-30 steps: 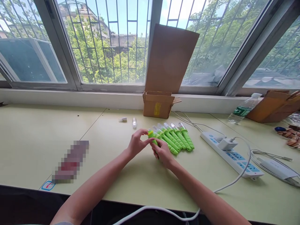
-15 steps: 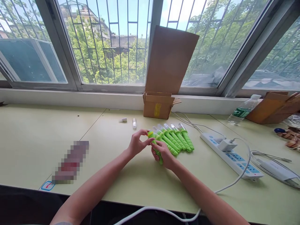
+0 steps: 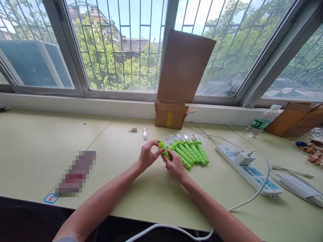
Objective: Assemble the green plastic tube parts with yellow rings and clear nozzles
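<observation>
Both my hands meet over the pale green table [image 3: 37, 151] on one green stick-shaped item [image 3: 163, 149] with a yellow tip. My left hand [image 3: 147, 156] pinches its upper end with thumb and fingers. My right hand [image 3: 175, 165] is closed round its lower body. Just right of it, several more green items with clear caps [image 3: 188, 151] lie side by side in a row. A loose clear cap [image 3: 144, 132] and a small white piece [image 3: 132, 129] lie on the table beyond my left hand.
An open cardboard box [image 3: 171, 114] stands against the window sill behind the row. A white power strip [image 3: 249, 169] with a plugged charger and cables runs along the right. A water bottle [image 3: 262, 121], another carton [image 3: 294, 118] and a blurred patch [image 3: 75, 173] also sit on the table.
The held green item has been drawn back up beside the row; half a second ago its lower end stuck out below my right hand. Both hands kept their grip.
</observation>
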`<state>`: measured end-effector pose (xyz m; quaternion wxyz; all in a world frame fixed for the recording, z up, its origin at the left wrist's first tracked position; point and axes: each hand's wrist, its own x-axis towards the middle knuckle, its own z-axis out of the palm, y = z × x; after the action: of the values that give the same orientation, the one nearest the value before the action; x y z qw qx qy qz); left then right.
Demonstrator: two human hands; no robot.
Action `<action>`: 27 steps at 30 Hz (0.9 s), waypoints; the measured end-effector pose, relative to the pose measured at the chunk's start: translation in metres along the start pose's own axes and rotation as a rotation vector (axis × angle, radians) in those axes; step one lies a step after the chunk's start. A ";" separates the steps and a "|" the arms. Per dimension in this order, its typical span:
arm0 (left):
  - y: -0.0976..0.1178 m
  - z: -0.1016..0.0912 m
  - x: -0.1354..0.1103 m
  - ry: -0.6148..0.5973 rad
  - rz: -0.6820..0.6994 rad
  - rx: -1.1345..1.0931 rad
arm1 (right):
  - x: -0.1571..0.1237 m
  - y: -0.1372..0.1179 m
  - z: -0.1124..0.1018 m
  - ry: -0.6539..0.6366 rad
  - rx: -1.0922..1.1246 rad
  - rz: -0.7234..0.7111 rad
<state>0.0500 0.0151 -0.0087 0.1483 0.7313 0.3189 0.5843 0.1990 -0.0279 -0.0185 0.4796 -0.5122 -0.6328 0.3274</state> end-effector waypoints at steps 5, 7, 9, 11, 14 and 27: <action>0.000 -0.001 0.001 -0.013 0.027 0.007 | -0.002 -0.001 0.002 -0.007 0.092 0.015; 0.000 -0.001 0.001 -0.015 0.036 0.010 | -0.003 -0.002 0.002 -0.020 0.150 0.042; 0.000 -0.001 0.002 -0.015 0.040 0.013 | -0.003 -0.003 0.002 -0.031 0.180 0.056; -0.001 -0.001 0.002 -0.020 0.041 0.016 | -0.004 -0.004 0.002 -0.038 0.190 0.060; -0.003 0.000 0.001 -0.026 0.038 0.016 | -0.004 -0.005 0.003 -0.046 0.216 0.076; -0.001 -0.001 0.003 -0.023 0.025 0.003 | -0.004 -0.011 0.002 -0.110 0.369 0.133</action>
<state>0.0496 0.0177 -0.0064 0.1438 0.7420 0.3090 0.5773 0.1937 -0.0346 -0.0105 0.5073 -0.4374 -0.5523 0.4963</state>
